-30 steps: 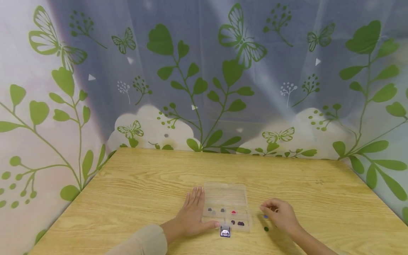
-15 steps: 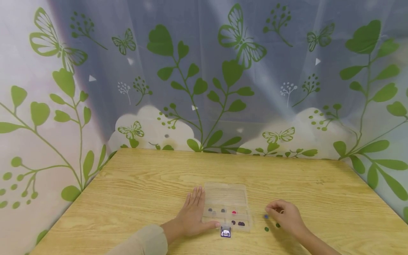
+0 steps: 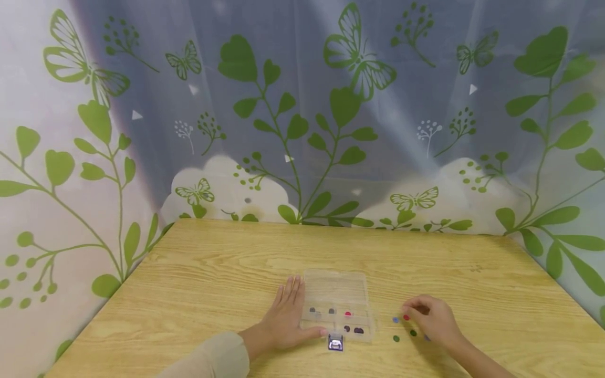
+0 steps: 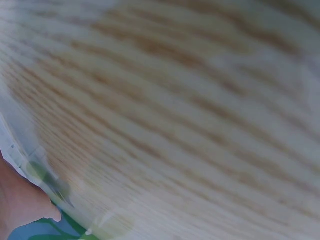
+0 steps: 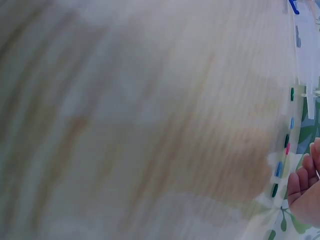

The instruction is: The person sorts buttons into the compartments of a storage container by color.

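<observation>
A clear plastic box (image 3: 336,286) lies opened out on the table in the head view. Its compartments hold several small round discs, among them a red disc (image 3: 347,314) and dark discs (image 3: 358,331). My left hand (image 3: 288,320) rests along the box's left side with straight fingers, thumb at its front edge. To the right of the box, my right hand (image 3: 432,317) hovers with fingers bent and thumb near the index finger, just over another red disc (image 3: 406,317). Whether anything sits between those fingertips is hidden. Around it lie a blue disc (image 3: 395,319) and a green disc (image 3: 396,338).
A small shiny purple-edged piece (image 3: 335,343) stands at the box's front edge. Another dark green disc (image 3: 413,333) and a blue disc (image 3: 427,338) lie under the right hand. The wooden table (image 3: 227,262) meets a leaf-patterned curtain (image 3: 302,105) behind.
My right hand has shifted to the right in small steps, uncovering a green disc, then the red disc and a second blue disc. My left hand stays at the box.
</observation>
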Tool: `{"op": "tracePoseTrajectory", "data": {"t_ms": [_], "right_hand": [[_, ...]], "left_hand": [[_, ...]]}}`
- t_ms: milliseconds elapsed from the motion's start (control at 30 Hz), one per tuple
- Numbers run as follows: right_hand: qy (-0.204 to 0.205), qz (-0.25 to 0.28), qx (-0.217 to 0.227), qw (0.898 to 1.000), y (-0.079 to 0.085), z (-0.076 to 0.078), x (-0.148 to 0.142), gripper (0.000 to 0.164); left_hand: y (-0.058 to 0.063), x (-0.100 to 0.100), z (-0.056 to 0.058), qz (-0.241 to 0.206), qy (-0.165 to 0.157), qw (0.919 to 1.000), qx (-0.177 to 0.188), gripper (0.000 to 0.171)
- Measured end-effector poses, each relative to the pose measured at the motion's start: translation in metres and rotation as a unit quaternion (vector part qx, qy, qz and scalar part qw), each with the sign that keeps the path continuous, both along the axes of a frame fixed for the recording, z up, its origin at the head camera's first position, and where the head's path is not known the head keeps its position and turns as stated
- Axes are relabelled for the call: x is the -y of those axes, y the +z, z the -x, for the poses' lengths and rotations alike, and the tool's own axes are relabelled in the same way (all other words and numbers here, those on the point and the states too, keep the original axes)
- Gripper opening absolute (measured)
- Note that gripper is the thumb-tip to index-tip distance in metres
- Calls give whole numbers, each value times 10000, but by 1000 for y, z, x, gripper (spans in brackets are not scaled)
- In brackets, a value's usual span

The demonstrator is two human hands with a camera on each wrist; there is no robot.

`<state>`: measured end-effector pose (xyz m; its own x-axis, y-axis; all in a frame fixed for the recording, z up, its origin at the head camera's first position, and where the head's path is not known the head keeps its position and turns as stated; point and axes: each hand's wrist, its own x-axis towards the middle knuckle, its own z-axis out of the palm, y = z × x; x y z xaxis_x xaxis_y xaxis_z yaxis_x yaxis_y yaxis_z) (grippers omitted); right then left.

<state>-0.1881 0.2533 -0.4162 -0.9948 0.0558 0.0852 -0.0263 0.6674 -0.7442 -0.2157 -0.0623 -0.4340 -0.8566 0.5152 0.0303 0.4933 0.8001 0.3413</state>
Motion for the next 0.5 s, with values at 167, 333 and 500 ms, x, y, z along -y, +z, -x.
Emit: {"op": "tracePoseTrajectory", "data": {"t_ms": [167, 333, 500], "right_hand": [[94, -43, 21, 9999, -1, 1, -4, 14], [147, 12, 44, 9999, -1, 1, -6, 13], [190, -60, 28, 9998, -3, 3, -9, 16]], "left_hand": [[0, 0, 0, 2, -3, 10000, 0, 107], [1, 0, 0, -8, -4, 10000, 11, 107], [2, 0, -1, -25, -12, 10000, -26, 107]]}}
